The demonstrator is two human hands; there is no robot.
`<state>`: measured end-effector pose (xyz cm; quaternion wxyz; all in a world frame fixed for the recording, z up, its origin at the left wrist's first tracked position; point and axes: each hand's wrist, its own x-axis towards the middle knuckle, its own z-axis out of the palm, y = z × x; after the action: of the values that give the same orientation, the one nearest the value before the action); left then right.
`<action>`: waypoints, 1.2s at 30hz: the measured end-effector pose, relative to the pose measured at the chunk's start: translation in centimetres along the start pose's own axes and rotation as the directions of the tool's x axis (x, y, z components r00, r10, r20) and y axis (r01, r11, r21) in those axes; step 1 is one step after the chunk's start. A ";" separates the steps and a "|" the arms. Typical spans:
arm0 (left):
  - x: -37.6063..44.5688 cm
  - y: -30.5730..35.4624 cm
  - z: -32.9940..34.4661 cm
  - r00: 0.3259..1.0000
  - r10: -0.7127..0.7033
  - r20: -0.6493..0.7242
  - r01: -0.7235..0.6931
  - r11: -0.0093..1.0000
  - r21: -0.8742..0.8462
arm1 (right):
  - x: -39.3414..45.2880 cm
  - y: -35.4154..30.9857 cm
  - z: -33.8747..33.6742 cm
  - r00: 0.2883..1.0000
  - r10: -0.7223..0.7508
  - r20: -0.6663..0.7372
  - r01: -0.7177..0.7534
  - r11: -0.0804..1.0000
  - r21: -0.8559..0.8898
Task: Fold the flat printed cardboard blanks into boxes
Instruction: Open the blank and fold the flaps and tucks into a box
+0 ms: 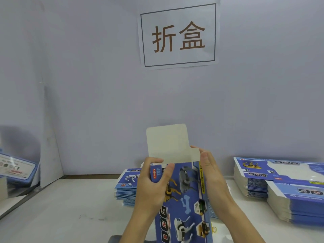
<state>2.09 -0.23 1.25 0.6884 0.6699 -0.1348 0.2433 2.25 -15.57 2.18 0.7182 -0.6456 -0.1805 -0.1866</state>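
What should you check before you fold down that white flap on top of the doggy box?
1. Box popped open into a tube: ok, front and side panels both show.
2. Left hand holding it: ok, thumb and fingers pinch the top left corner.
3. Right hand steadying it: ok, straight fingers press along the right edge.
4. Top flap free to fold: ok, it stands upright, nothing on it.
5. Small side flap tucked in first: not ok, it still sticks up.
6. Bottom end closed: cannot tell, it runs out of view.
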 end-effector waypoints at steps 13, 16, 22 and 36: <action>-0.6 0.4 -0.4 0.985 0.020 0.172 0.012 0.984 -0.180 | -0.7 -0.2 -0.5 0.999 0.044 0.005 -0.044 0.998 -0.048; -0.8 0.1 -0.3 0.996 -0.009 0.092 0.024 0.987 -0.159 | -0.9 -0.2 -0.4 0.999 0.047 0.022 -0.046 0.996 -0.074; -1.0 0.2 -0.2 0.995 -0.020 0.101 0.034 0.990 -0.140 | -0.8 -1.0 -0.8 0.994 0.106 -0.009 -0.106 0.988 -0.111; -0.9 2.6 0.8 0.837 0.359 0.414 -0.516 0.771 0.374 | 0.9 -4.1 -4.3 0.939 0.167 -0.302 -0.332 0.672 -0.662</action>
<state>0.06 -1.20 3.09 0.3963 0.7957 -0.3349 0.3126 1.04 -20.32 5.76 0.4514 -0.8642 0.0740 -0.2096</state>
